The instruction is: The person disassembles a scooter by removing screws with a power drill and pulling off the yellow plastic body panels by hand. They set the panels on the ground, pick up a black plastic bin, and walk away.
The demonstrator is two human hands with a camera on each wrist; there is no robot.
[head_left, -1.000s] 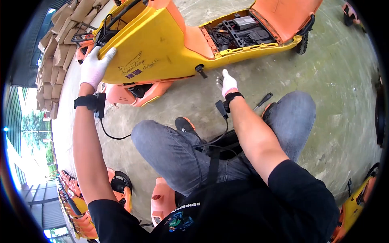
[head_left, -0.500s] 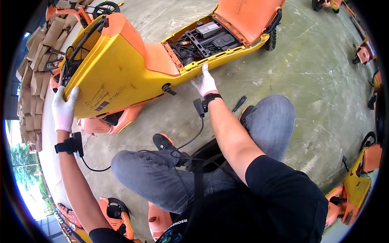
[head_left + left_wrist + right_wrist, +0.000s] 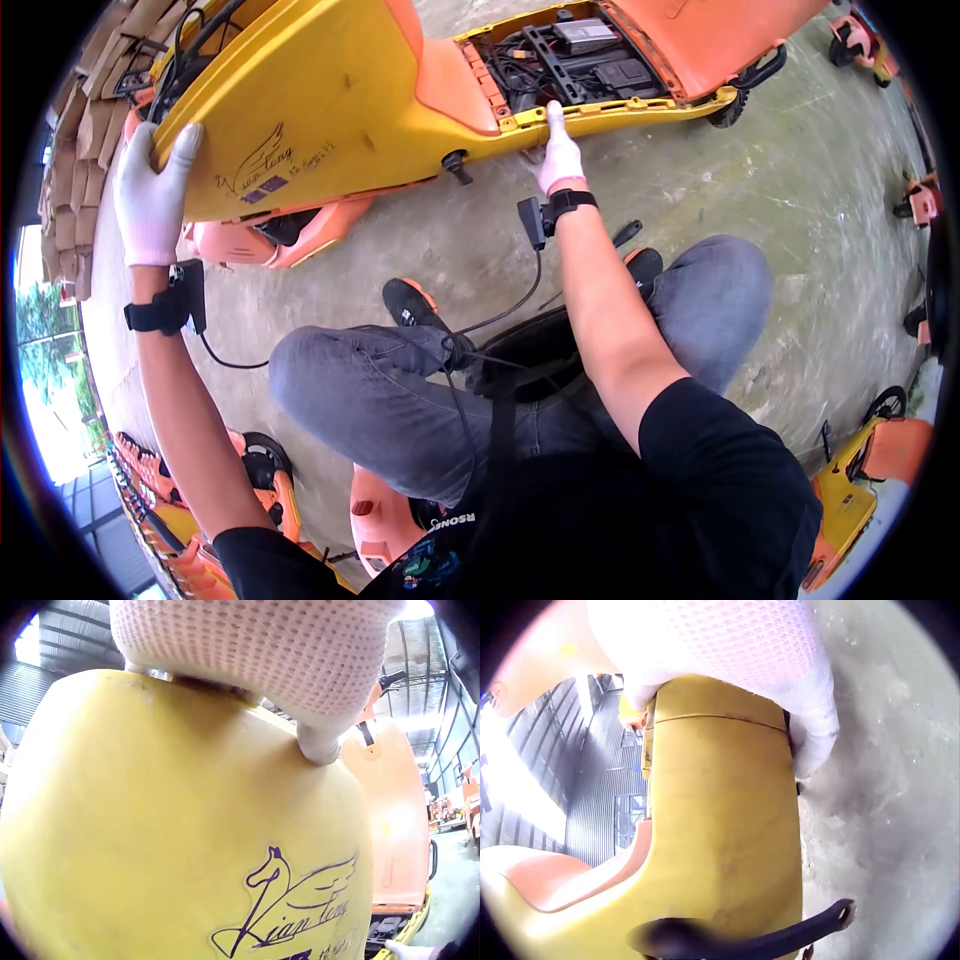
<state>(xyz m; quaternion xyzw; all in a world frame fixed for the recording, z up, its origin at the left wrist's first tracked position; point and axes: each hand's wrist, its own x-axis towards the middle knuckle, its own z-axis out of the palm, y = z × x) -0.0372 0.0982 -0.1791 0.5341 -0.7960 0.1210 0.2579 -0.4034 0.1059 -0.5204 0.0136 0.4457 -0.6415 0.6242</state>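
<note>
A yellow-and-orange scooter point(image 3: 330, 100) leans over in front of me, with winged-horse lettering on its yellow body. My left hand point(image 3: 152, 195), in a white knit glove, grips the front edge of that body. Its thumb lies on the lettered face, while the other fingers go over the edge, partly hidden. Farther along, my gloved right hand point(image 3: 560, 165) holds the lower side rail point(image 3: 727, 787). The thumb is up on the rail beside the open compartment point(image 3: 580, 70); fingers wrap round underneath. A black lever point(image 3: 802, 930) sticks out of the body between the hands.
Orange plastic bodywork point(image 3: 290, 232) shows under the scooter's front. A dark-handled tool point(image 3: 628, 233) lies on the concrete floor near my right shoe. Brown cardboard packages point(image 3: 85, 150) are stacked at left. More scooters point(image 3: 850, 500) stand around behind and at right. Cables run from both wrists.
My right hand has moved from beside the scooter onto its side rail and taken hold there. The left hand stays on the front edge. The head view has shifted.
</note>
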